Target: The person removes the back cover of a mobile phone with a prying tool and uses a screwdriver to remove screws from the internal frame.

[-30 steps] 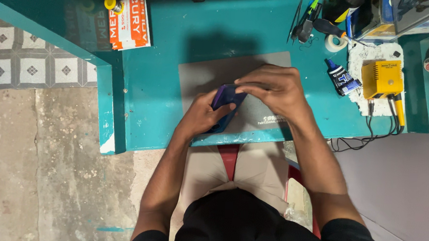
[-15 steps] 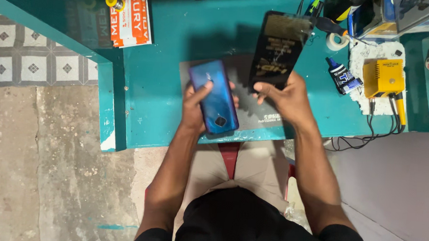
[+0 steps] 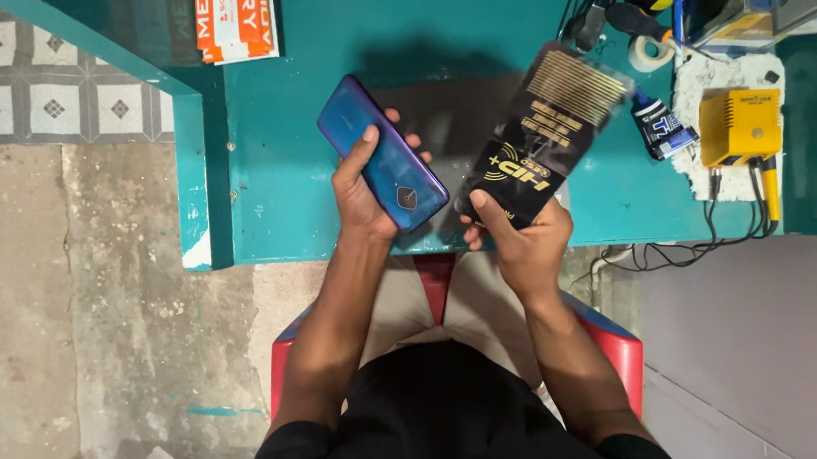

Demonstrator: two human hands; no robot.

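My left hand [image 3: 365, 194] holds a blue-purple phone [image 3: 382, 152] with its glossy back up, tilted, above the teal table [image 3: 281, 156]. Beside it, my right hand [image 3: 517, 236] grips the lower end of a flat black packet with gold print [image 3: 548, 134], which slants up and to the right. Both things are lifted over a grey work mat [image 3: 444, 109] lying on the table. The two hands are close together but apart.
At the right of the table a yellow box-shaped tool [image 3: 740, 127] sits on a white pad with black cables trailing. A small bottle [image 3: 659, 124], a tape roll [image 3: 648, 53] and tools lie at the back right. An orange-and-white box [image 3: 237, 9] is back left. I sit on a red stool [image 3: 609, 350].
The hands first worked together over the phone on the mat. They have since separated: the left lifted the phone, the right lifted the black packet, and both came nearer the front edge.
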